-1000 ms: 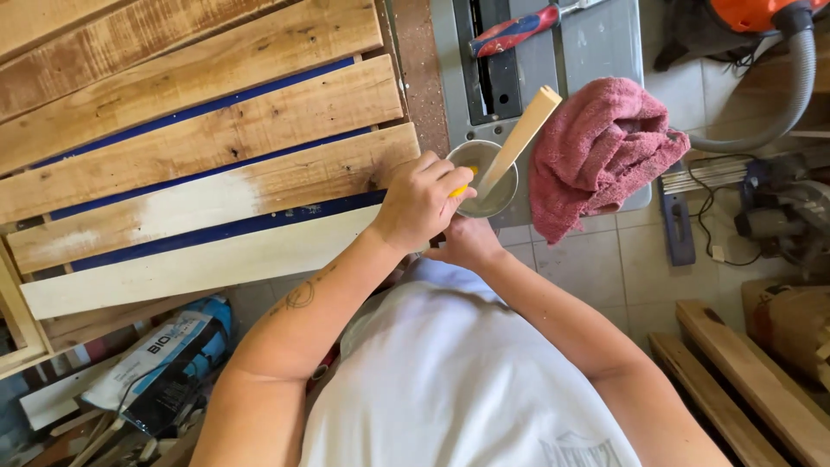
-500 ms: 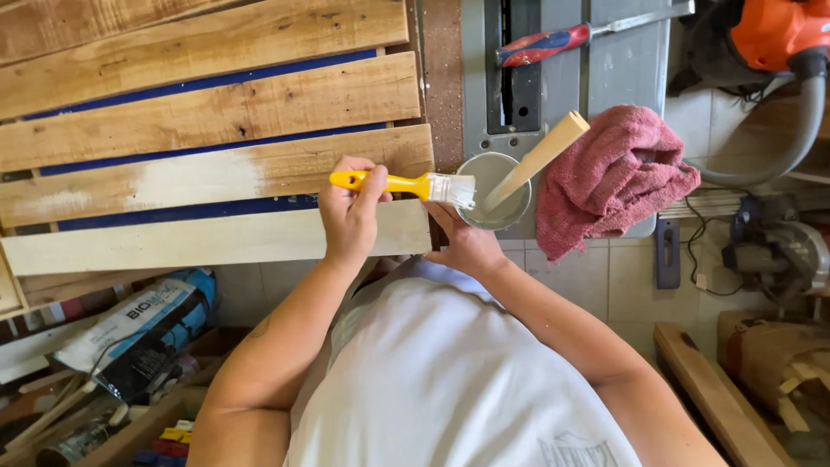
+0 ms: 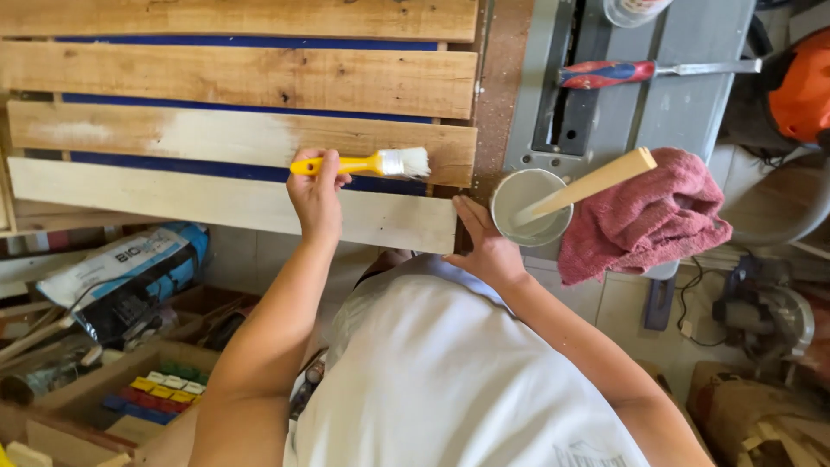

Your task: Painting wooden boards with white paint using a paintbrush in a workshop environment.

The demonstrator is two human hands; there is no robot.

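My left hand [image 3: 316,195] grips the yellow handle of a paintbrush [image 3: 380,163], its white bristles pointing right over the partly whitened third slat [image 3: 216,137] of a wooden pallet. The nearest slat [image 3: 173,197] is painted pale along its whole length. My right hand [image 3: 484,242] rests flat, fingers apart, on the pallet's right end beside a round can of white paint [image 3: 529,206]. A wooden stir stick [image 3: 596,183] leans in the can.
A pink rag [image 3: 648,216] lies right of the can on a grey saw table [image 3: 657,104], with a red-handled tool [image 3: 640,71] behind it. An orange machine [image 3: 800,86] stands far right. Below left are a bag [image 3: 121,268] and a wooden box of coloured pieces [image 3: 160,393].
My left hand came away from the paint can with the brush and now holds it level over the third slat. My right hand stayed by the can.
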